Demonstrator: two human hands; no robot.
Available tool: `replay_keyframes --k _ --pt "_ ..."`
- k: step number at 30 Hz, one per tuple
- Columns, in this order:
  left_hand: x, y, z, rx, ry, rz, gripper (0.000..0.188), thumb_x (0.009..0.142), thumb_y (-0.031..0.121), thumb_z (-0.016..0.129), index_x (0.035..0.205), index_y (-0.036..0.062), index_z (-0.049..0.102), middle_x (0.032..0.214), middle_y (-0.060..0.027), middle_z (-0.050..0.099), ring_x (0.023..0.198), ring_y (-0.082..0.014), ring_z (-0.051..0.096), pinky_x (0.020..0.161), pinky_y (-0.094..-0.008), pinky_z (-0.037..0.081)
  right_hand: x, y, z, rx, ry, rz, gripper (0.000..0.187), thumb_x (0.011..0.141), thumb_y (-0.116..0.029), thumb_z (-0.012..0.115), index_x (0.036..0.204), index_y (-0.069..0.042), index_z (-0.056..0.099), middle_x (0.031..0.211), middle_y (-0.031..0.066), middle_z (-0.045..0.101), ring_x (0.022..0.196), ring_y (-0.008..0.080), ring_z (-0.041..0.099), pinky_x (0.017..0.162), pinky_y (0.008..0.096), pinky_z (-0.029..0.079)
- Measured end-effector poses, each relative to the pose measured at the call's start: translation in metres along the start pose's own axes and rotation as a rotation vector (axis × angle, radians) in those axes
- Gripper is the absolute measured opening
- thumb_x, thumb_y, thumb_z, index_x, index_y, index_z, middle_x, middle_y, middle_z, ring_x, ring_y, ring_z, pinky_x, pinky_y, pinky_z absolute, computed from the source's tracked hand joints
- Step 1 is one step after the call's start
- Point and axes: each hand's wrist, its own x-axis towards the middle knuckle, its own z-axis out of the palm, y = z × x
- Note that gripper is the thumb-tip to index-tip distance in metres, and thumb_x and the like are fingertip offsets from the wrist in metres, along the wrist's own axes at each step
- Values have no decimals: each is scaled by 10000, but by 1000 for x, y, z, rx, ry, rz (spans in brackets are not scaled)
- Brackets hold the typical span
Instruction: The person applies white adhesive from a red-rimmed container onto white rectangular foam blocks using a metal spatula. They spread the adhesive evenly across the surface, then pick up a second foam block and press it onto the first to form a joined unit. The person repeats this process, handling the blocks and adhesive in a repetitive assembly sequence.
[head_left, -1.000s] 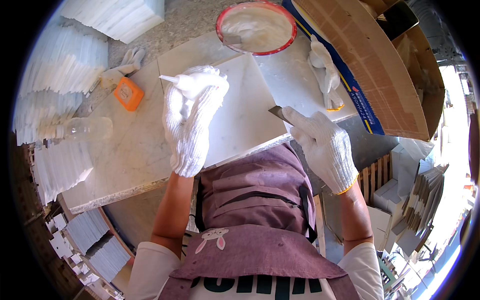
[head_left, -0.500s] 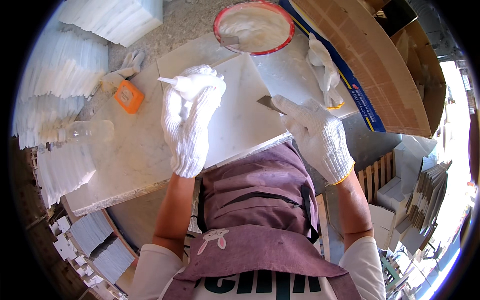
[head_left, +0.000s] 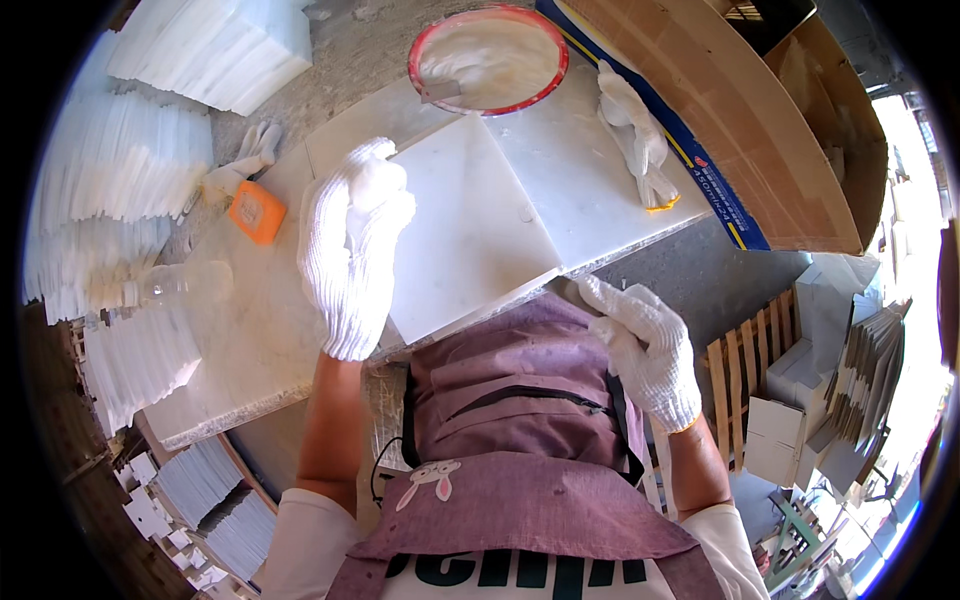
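My left hand (head_left: 350, 255), in a white knit glove, is closed around a white squeeze bottle (head_left: 378, 186) above the left side of a white marble tile (head_left: 465, 230). The bottle blends with the glove, and its nozzle cannot be made out. Just off the table's front edge, my gloved right hand (head_left: 645, 350) pinches a small flat metal scraper (head_left: 572, 291), whose blade is partly in shadow. The tile lies on the stone-topped table (head_left: 240, 330), one corner at the front edge.
A red-rimmed tub of white paste (head_left: 490, 65) with a blade at its rim stands at the back. Spare gloves (head_left: 635, 135) lie beside a cardboard box (head_left: 740, 120). An orange block (head_left: 257, 212), a clear bottle (head_left: 185, 284) and stacked tiles (head_left: 140, 155) are at the left.
My right hand has drawn back with the scraper from over the tile to the table's front edge. My left hand has turned and shifted slightly left, and the bottle's nozzle no longer shows.
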Motion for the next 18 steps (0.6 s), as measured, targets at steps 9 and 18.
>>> replay_keyframes --k 9,18 --pt "11 -2 -1 617 -190 528 451 769 31 764 1211 82 687 1178 -72 680 1081 -292 610 983 -403 473 -7 5 22 201 -54 -145 403 869 -18 716 1269 -47 683 823 125 640 689 235 568 647 318 490" --pt "13 -7 11 831 -157 778 529 699 103 807 1211 134 682 1121 -39 645 1068 -268 609 981 -441 491 -6 8 15 148 -6 -144 369 861 -51 737 1228 -38 697 820 141 653 654 254 605 631 342 509"
